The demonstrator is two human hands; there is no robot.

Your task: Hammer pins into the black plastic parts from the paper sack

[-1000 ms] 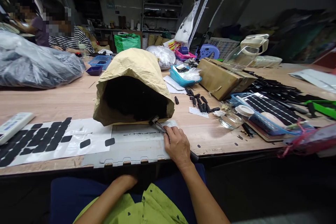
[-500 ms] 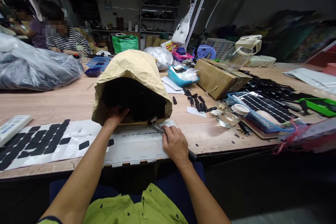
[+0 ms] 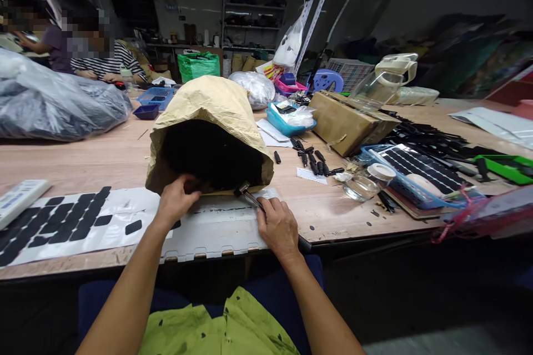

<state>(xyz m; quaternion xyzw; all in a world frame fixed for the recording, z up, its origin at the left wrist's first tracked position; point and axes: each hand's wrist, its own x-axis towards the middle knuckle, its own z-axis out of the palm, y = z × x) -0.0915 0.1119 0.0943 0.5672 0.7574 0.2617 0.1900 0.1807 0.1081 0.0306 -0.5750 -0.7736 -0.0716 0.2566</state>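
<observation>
A large tan paper bag (image 3: pixel 212 94) lies on its side with its dark mouth facing me; what is inside is lost in shadow. At the lower left of that mouth is my left hand (image 3: pixel 177 199), fingers curled together and partly in the dark, so whatever they hold is hidden. My right hand (image 3: pixel 278 227) is closed around a small hammer (image 3: pixel 252 198), its metal head resting by the bag's lower right lip and its black handle end showing below my hand. A pale board (image 3: pixel 225 230) lies under both, at the table edge.
On the left lie a white sheet with black stickers (image 3: pixel 79 222), a white box (image 3: pixel 23 199) and a large plastic bag (image 3: pixel 58 100). Rightward are several black handle-like parts (image 3: pixel 318 163), a glass jar (image 3: pixel 361 187), a cardboard box (image 3: pixel 345 122) and a blue basket (image 3: pixel 400 183). Two people sit at far left.
My left hand has drawn back from deeper inside the bag to its mouth, its fingers curling. My right hand and the hammer have stayed in place.
</observation>
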